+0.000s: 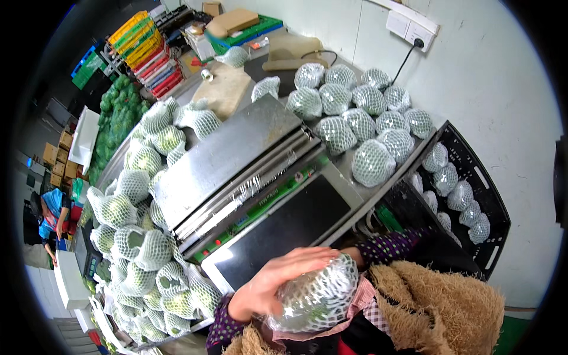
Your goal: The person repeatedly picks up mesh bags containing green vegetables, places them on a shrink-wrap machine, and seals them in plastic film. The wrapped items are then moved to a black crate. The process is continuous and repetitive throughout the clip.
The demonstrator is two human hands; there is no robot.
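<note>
Close to my chest is a round green head of produce (326, 299), probably a cabbage, in a white foam net under shiny clear film. My left hand (284, 275) lies across its top and near side, fingers extended over the film. Behind it, my right hand (351, 256) shows only near the wrist; its fingers are hidden by the head, which it appears to support. Just beyond my hands stands a film-wrapping machine with a dark flat plate (288, 226), a film roller (244, 188) and a metal top cover (226, 155).
Foam-netted heads (142, 248) are piled at left. Film-wrapped heads (366, 115) stand beyond the machine; more lie in a black crate (483, 186) at right. Stacked colored crates (142, 53) and green net sacks (117, 111) stand farther back. Another person (55, 213) is at far left.
</note>
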